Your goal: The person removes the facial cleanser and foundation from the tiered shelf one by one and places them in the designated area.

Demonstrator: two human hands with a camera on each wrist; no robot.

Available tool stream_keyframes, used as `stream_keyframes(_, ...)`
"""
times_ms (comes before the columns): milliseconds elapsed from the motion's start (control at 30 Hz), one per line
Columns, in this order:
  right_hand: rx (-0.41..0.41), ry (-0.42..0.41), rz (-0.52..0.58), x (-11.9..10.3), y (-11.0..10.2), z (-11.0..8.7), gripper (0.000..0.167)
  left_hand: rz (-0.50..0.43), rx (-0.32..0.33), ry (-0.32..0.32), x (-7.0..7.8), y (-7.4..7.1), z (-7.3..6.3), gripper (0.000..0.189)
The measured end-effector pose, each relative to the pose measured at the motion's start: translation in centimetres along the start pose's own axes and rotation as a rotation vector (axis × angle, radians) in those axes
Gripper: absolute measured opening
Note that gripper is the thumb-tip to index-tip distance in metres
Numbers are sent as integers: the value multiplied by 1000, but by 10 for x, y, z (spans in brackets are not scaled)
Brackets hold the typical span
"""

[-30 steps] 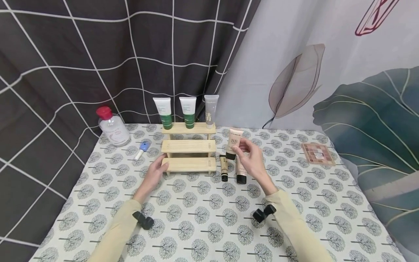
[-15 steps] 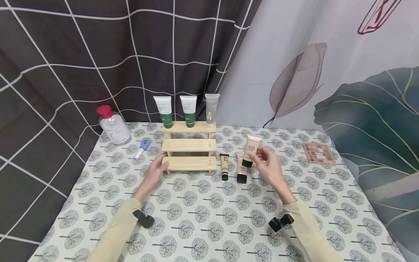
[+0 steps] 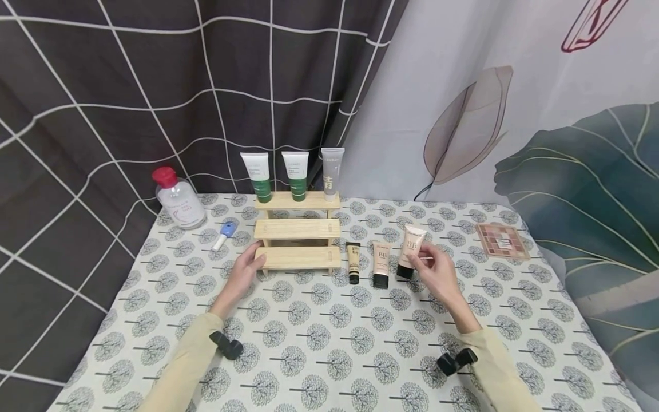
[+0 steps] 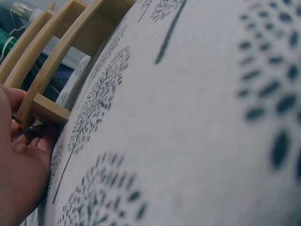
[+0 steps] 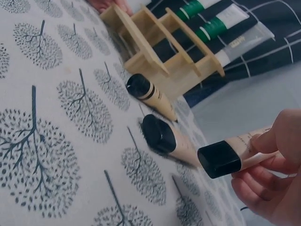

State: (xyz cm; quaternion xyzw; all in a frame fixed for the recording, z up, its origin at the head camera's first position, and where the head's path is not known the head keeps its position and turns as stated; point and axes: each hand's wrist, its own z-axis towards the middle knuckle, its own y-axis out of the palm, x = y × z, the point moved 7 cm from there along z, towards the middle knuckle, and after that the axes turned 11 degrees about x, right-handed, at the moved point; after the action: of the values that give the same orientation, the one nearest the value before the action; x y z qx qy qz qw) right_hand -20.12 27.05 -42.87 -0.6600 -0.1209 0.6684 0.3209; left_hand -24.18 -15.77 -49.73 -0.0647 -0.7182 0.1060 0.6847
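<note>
A small, soft, pale pink tube (image 3: 412,245) with a black cap is pinched by the right grip (image 3: 437,272), just right of the middle of the frame. The tube is tipped, cap down, low over the table (image 3: 298,389); whether it is touched by the cap cannot be told. Left of the middle, the end of the lowest step of a three-step shelf of pale wood (image 3: 297,229) is pinched by the left grip (image 3: 244,269). The step in hand seems to be the careful moving of the held tube, and for the next move a gentle, steady pinch is called for. Between it and the shelf, a flat-lying pale pink tube with a black cap (image 3: 381,258) and a thin gold tube with black ends (image 3: 353,260) could be bumped. On the top step, two white and green tubes (image 3: 258,177) and a grey tube (image 3: 332,169) are stood up. At the left, a clear bottle with a red cap (image 3: 181,204) is seen, and at the right, a flat pinkish-brown palette (image 3: 501,241); nothing is blocked by these.
</note>
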Motion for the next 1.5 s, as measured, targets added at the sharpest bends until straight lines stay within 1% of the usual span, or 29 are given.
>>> stream_keyframes(167, -41, 51, -16, 13, 3, 1, 41, 3, -1, 1, -1, -1, 0, 59)
stream_keyframes(433, -117, 87, -55, 24, 11, 3, 44, 5, 9, 4, 1, -1, -1, 59)
stream_keyframes(533, -117, 107, -94, 28, 12, 5, 48, 8, 11, 7, 2, -2, -1, 59)
stream_keyframes(700, -91, 122, -143, 33, 11, 9, 48, 3, 7, 19, 4, -2, 0, 59)
stream_keyframes(933, -56, 87, -201, 38, 8, 10, 47, 4, 9, 11, 4, -1, -1, 59)
stream_keyframes(1100, -27, 79, -216, 45, 3, 8, 42, 12, 9, 4, 2, 1, -3, 60)
stream_keyframes(1200, -34, 88, -204, 45, 0, 7, 43, 15, 13, 4, 2, 0, -3, 60)
stream_keyframes(1333, -25, 52, -195, 37, -4, 11, 45, 17, 10, 10, 3, 0, -3, 60)
stream_keyframes(1500, 23, -26, -182, 13, -8, 22, 40, 17, 9, 8, 2, -1, -2, 60)
